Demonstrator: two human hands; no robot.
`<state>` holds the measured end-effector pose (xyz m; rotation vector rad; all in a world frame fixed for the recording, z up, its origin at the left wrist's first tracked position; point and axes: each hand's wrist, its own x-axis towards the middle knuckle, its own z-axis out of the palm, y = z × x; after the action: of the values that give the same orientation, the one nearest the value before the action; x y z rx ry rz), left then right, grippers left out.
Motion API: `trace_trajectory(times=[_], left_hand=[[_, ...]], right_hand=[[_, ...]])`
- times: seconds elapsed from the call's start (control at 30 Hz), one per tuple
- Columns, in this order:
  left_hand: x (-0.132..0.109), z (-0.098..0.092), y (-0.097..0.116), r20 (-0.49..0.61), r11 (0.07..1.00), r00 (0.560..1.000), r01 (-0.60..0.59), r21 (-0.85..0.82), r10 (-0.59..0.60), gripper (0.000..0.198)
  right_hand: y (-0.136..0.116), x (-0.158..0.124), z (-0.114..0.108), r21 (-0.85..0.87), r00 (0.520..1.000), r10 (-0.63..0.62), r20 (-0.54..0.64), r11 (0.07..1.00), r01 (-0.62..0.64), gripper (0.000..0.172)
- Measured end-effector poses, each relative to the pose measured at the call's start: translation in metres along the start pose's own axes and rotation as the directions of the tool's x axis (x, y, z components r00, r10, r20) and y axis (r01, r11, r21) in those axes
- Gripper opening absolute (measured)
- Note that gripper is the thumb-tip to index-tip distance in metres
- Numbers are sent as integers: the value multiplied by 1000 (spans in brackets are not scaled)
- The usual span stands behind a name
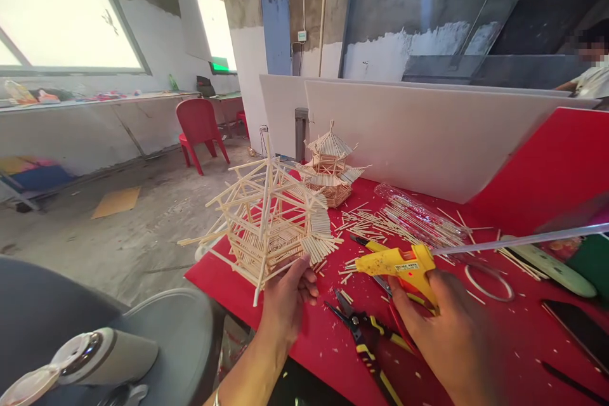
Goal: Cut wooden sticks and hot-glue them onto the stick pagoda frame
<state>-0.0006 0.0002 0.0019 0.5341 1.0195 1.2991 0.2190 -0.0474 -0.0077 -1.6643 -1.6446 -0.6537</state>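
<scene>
Our left hand (291, 285) held the unfinished stick pavilion (263, 235) by its near lower edge, so it rose just beyond that hand. To the pavilion's right, our right hand (447, 330) gripped a yellow glue gun (392, 262), nozzle pointing towards it. Behind the pavilion, a roofed stick pagoda (332, 147) stood on the red table (323, 346).

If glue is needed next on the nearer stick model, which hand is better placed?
Probably the right hand: it holds the yellow glue gun, aimed toward the nearer stick model. The left hand seems occupied, holding that model's lower edge.
</scene>
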Motion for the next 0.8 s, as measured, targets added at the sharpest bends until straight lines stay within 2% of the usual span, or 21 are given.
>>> trace_trajectory(times=[0.2,0.4,0.57,0.7,0.8], left_hand=[[4,1,2,-9,998,998,57,3,-57,33],[5,2,1,-19,999,1000,25,23,-25,33],[5,2,1,-11,999,1000,18,26,-18,32],[5,2,1,-15,999,1000,18,37,-18,33],[4,2,2,-17,999,1000,15,40,-14,32]], right_hand=[[4,-3,-2,4,1000,24,20,1000,-24,39],[2,-3,-5,-72,999,25,24,997,-23,42],[7,-9,0,-18,998,52,36,999,-51,43],[12,-16,-1,-47,990,118,75,992,-114,48],[29,-25,-2,-56,958,236,164,972,-229,53]])
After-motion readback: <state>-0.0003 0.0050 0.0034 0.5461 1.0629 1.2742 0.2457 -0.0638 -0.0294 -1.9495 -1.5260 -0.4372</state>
